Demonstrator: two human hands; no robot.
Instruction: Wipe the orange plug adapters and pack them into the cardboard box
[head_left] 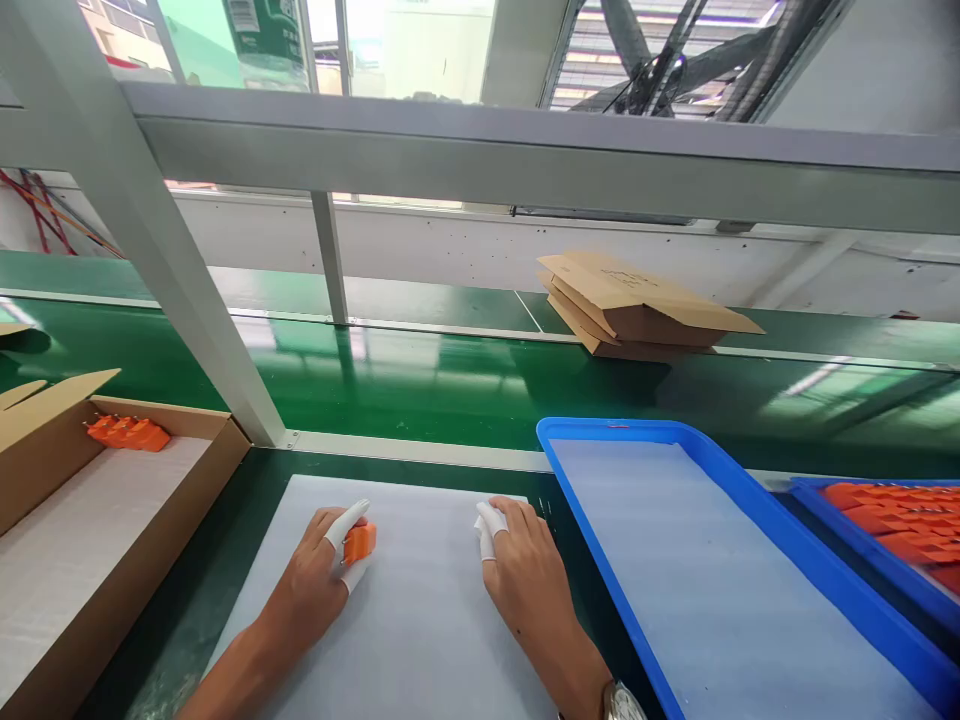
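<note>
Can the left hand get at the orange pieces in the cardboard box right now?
Probably yes: the cardboard box is open above the orange pieces, with only its side wall to clear, though the left hand holds an orange block.

Counting two hands (319, 570) (531, 570), one held orange piece (360, 543), two blue trays (611, 430) (874, 563), one white sheet (420, 630), one watch (622, 704), plus too many trayed orange bits (900, 525) to tally lol.

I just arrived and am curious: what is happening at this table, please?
A person's left hand holds an orange piece between white-covered fingers, over a white sheet. The right hand seems to pinch a white wipe. At left, an open cardboard box holds a few orange pieces; at right lie a lined blue tray and another tray of orange parts.
</note>
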